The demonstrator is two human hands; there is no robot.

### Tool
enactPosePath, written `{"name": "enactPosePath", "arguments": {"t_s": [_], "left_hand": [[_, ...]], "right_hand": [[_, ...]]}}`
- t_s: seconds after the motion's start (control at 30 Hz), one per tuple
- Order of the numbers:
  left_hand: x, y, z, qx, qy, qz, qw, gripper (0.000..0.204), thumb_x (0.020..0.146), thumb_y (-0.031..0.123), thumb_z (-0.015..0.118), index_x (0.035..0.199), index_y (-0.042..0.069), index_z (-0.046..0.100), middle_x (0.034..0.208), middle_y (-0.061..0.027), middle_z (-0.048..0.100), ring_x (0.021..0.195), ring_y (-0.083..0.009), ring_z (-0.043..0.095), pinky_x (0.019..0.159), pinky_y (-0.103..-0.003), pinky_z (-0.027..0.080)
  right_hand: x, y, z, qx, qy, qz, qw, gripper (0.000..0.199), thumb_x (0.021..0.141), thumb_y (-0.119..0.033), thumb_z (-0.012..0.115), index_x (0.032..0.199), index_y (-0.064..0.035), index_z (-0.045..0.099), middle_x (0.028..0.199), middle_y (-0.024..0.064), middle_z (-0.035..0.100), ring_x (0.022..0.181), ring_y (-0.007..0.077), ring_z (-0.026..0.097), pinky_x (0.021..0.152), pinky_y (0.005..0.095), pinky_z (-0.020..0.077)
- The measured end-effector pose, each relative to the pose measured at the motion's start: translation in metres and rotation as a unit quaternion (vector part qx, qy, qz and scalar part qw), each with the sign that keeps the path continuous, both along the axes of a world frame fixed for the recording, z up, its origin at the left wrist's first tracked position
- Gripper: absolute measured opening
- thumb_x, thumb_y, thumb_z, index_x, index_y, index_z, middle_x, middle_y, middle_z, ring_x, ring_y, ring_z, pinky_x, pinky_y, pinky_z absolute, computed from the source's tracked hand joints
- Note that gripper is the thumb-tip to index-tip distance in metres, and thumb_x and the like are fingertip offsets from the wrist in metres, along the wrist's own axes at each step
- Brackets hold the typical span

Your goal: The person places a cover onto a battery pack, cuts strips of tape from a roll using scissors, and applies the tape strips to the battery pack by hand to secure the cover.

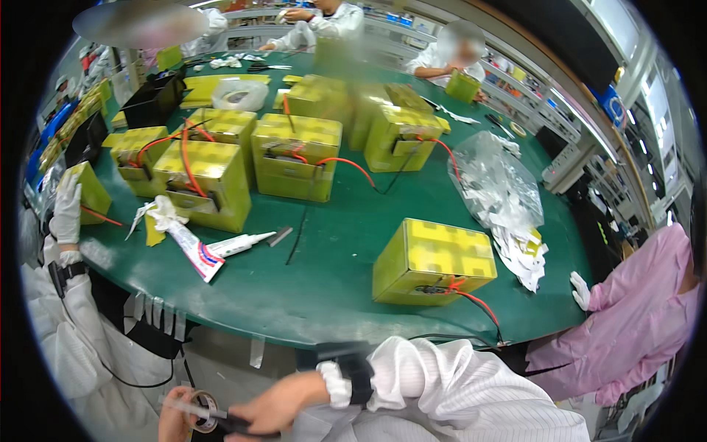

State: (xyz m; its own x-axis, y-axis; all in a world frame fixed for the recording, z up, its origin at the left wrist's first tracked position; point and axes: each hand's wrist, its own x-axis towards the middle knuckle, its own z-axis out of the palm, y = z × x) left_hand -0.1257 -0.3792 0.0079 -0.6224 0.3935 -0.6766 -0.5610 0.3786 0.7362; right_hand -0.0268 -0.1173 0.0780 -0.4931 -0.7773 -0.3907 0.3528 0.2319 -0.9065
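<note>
Below the table's near edge, my left hand (175, 416) is closed around a roll of tape (209, 407), partly hidden by my fingers. My right hand (276, 407) grips a black-handled tool (237, 425), perhaps scissors. A pale strip, blade or tape, points from it across the roll toward my left hand; blur hides which. On the table ahead stands a box-shaped pack (434, 261) wrapped in yellow-green sheet and clear tape, with red and black wires coming out of its near side.
Several similar wired packs (298, 158) fill the left and middle of the green table (331, 280). Two white tubes (195, 247) lie near a co-worker's gloved hand (66, 210). A clear plastic bag (493, 177) with white scraps is at right, beside a person in pink (633, 317).
</note>
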Motion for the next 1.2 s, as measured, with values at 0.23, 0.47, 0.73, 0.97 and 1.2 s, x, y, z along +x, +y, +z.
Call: {"name": "enactPosePath", "arguments": {"t_s": [0.23, 0.47, 0.73, 0.97, 1.2], "left_hand": [[0.006, 0.059, 0.011, 0.123, -0.001, 0.03, 0.992, 0.011, 0.087, 0.02, 0.052, 0.091, 0.011, 0.049, 0.057, -0.0006, 0.049, 0.04, -0.0067, 0.043, 0.035, -0.018, 0.034], [0.021, 0.084, 0.046, 0.089, 0.102, -0.039, 0.99, 0.008, 0.089, 0.016, 0.047, 0.092, 0.009, 0.046, 0.053, 0.0021, 0.045, 0.036, -0.0038, 0.035, 0.033, -0.017, 0.029], [0.048, 0.095, 0.087, 0.039, 0.155, -0.109, 0.981, 0.022, 0.085, 0.014, 0.056, 0.105, 0.005, 0.051, 0.068, 0.0045, 0.047, 0.054, -0.0027, 0.039, 0.046, -0.017, 0.029], [0.051, 0.094, 0.086, 0.013, 0.215, -0.108, 0.97, 0.022, 0.085, 0.011, 0.056, 0.104, 0.002, 0.051, 0.065, 0.0042, 0.046, 0.053, -0.0021, 0.038, 0.045, -0.017, 0.029], [0.044, 0.084, 0.074, -0.054, 0.218, -0.171, 0.959, 0.014, 0.085, 0.012, 0.054, 0.095, 0.003, 0.051, 0.072, 0.0007, 0.048, 0.054, -0.0083, 0.047, 0.05, -0.022, 0.037]], "right_hand": [[0.027, 0.009, 0.002, -0.154, -0.049, -0.083, 0.983, 0.043, 0.087, -0.051, 0.04, 0.099, -0.0097, 0.044, 0.066, 0.0001, 0.044, 0.051, 0.0096, 0.045, 0.045, 0.0221, 0.0374], [0.015, 0.04, 0.019, 0.048, 0.202, -0.463, 0.862, 0.051, 0.077, -0.015, 0.064, 0.113, -0.0027, 0.031, 0.07, 0.0129, 0.056, 0.059, 0.0221, 0.054, 0.052, 0.0323, 0.041], [-0.029, 0.0, -0.007, 0.055, 0.315, -0.446, 0.836, 0.042, 0.068, 0.005, 0.056, 0.101, -0.0017, 0.031, 0.07, 0.0194, 0.055, 0.066, 0.04, 0.054, 0.057, 0.0438, 0.0407], [-0.036, -0.002, -0.009, 0.101, 0.301, -0.389, 0.865, 0.041, 0.065, 0.006, 0.058, 0.099, 0.0022, 0.034, 0.067, 0.019, 0.054, 0.065, 0.0391, 0.053, 0.058, 0.0444, 0.041], [-0.039, -0.006, -0.012, 0.099, 0.371, -0.322, 0.865, 0.043, 0.059, 0.009, 0.056, 0.098, 0.0035, 0.037, 0.065, 0.0195, 0.055, 0.064, 0.0401, 0.054, 0.054, 0.0441, 0.0407]]}}
